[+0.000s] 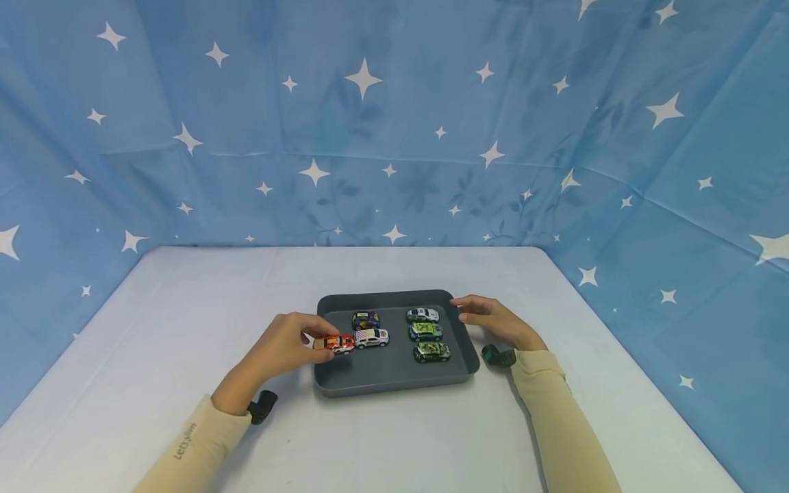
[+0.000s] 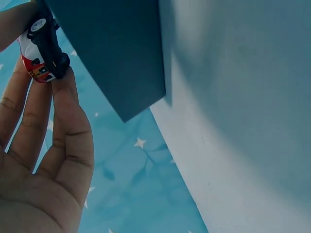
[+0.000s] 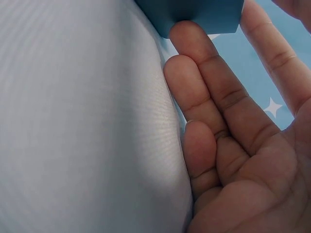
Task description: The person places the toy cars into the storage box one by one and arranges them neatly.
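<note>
My left hand [image 1: 283, 342] pinches a red-and-white toy car [image 1: 335, 344] between thumb and fingers, over the left side of a dark grey tray [image 1: 382, 375]. In the left wrist view, the same car [image 2: 43, 51] shows its wheels and dark underside. Beside it in the tray are a white toy car [image 1: 372, 337] and a dark blue toy car [image 1: 366, 320]. My right hand [image 1: 490, 318] rests at the tray's right rim near the far corner. Seen from the right wrist, a fingertip [image 3: 187, 36] touches the tray's outer wall [image 3: 204, 12].
On the tray's right side, a white-and-dark toy car [image 1: 422, 315], a yellow-green toy car [image 1: 425, 332] and a dark green toy car [image 1: 431, 352] form a column. The tray stands on a white table [image 1: 382, 438]. A blue curtain with stars [image 1: 364, 123] hangs behind.
</note>
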`<state>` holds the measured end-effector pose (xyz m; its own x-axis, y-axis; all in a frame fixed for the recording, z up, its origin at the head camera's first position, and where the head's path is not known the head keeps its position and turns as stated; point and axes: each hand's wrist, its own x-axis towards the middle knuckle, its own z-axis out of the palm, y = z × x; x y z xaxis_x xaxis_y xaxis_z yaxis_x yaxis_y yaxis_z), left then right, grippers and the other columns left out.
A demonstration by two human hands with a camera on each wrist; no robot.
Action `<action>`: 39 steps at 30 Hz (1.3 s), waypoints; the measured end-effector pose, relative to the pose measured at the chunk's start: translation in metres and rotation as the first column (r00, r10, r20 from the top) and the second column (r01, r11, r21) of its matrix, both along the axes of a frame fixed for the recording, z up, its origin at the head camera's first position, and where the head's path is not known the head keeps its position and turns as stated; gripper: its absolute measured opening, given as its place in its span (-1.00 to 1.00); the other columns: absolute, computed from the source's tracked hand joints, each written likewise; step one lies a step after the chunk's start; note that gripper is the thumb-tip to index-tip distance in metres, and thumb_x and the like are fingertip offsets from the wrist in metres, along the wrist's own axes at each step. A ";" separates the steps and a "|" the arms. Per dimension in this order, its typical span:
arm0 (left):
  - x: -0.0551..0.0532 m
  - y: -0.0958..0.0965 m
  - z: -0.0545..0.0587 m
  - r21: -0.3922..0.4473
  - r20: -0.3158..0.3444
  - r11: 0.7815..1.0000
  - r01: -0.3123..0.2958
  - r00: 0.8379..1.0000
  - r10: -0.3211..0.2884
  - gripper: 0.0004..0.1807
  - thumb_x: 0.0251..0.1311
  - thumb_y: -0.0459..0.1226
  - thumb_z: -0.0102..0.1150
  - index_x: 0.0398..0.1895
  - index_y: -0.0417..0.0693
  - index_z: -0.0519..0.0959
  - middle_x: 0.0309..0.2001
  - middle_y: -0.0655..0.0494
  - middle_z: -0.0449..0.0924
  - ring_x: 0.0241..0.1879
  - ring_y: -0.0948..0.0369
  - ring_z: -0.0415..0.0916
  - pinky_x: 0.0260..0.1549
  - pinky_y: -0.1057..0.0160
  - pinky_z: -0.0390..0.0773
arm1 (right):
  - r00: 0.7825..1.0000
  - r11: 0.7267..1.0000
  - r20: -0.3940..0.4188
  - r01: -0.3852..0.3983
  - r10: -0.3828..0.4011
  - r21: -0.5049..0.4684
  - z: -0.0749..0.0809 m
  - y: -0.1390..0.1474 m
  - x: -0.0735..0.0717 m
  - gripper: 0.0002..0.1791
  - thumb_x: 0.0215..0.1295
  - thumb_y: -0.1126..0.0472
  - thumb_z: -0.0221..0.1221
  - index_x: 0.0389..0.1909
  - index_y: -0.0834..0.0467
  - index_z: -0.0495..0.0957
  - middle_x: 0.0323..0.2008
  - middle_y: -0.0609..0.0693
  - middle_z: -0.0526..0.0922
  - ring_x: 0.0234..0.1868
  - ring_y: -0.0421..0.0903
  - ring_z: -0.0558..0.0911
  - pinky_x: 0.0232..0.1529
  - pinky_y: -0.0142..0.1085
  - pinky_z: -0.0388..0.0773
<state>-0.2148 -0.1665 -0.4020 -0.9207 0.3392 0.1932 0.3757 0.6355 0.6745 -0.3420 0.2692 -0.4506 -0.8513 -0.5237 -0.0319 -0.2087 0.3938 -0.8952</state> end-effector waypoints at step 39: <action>-0.010 0.041 -0.004 -0.060 0.061 0.998 0.024 0.998 -0.021 -0.71 0.06 -0.26 0.71 -0.12 0.04 0.87 -0.20 0.28 0.83 -0.21 0.29 0.69 0.15 -0.17 0.59 | 1.000 1.000 0.010 0.011 -0.011 0.004 -0.001 0.000 -0.002 -0.45 0.58 0.23 0.25 0.46 0.38 0.47 0.51 0.40 0.39 0.57 0.41 0.30 0.56 0.40 0.06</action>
